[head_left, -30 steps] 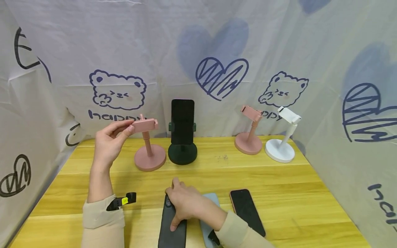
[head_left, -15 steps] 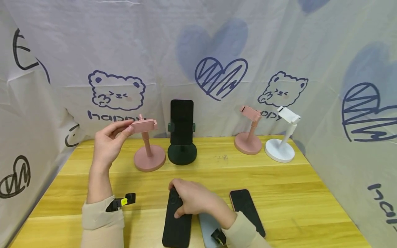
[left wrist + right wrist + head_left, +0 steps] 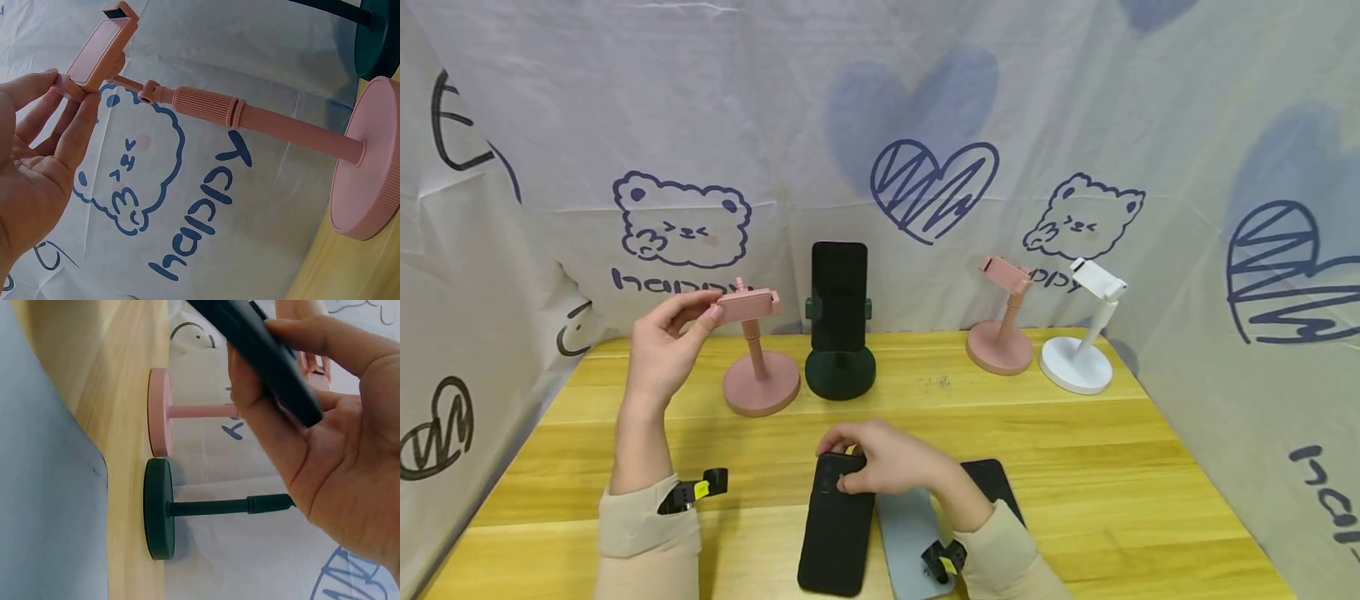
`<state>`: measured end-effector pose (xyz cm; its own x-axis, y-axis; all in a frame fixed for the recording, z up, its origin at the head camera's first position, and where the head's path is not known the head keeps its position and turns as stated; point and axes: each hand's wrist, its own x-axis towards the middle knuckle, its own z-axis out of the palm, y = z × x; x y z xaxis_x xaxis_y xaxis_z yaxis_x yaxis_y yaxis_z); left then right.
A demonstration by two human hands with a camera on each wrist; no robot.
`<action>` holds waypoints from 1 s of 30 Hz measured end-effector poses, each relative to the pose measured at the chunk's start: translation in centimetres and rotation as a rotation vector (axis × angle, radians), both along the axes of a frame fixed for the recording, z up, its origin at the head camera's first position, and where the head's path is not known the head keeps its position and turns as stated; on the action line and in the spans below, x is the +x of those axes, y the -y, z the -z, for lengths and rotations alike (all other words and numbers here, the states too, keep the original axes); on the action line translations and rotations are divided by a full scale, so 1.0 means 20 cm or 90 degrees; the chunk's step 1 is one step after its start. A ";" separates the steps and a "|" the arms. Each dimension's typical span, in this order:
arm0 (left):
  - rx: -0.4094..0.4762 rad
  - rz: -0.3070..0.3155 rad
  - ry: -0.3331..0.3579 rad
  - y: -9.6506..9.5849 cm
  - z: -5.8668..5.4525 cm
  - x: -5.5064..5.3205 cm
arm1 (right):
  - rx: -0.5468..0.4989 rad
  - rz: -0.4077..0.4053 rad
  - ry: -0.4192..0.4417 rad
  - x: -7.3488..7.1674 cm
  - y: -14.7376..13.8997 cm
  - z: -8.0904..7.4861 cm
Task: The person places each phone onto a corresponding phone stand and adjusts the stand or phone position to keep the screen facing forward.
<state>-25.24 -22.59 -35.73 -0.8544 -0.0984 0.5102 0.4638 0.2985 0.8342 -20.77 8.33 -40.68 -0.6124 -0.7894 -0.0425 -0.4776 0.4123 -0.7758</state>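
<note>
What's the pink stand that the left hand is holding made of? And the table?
The pink stand looks like plastic, mostly matte, because its color is even and it has neat molded ridges. The table looks like smooth wood with a slight shine: it has yellow, streaky grain, though that could be a printed covering.

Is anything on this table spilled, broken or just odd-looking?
No spill or breakage shows. The one oddity is a faint grey mark on the table, between the green stand and the pink stand on the right; whether dirt or wear, I can't tell. The black phone slants, but the right hand grips its top end.
</note>
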 end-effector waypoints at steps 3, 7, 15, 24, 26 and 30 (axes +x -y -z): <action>-0.001 0.001 -0.003 0.00 0.00 0.00 | -0.037 0.007 0.021 -0.01 -0.02 0.00; -0.003 0.002 -0.002 0.00 0.01 0.00 | -0.083 0.036 0.004 -0.03 -0.04 0.00; -0.007 -0.006 -0.003 0.00 0.00 0.00 | -0.183 0.155 0.009 -0.04 -0.07 -0.06; -0.029 -0.023 0.005 -0.03 0.00 0.00 | -0.352 0.257 0.049 -0.06 -0.08 -0.14; -0.040 -0.028 0.006 -0.03 -0.01 0.01 | -0.387 0.281 0.035 -0.06 -0.08 -0.15; -0.081 -0.047 -0.008 -0.05 -0.01 0.01 | -0.451 0.321 0.024 -0.08 -0.08 -0.17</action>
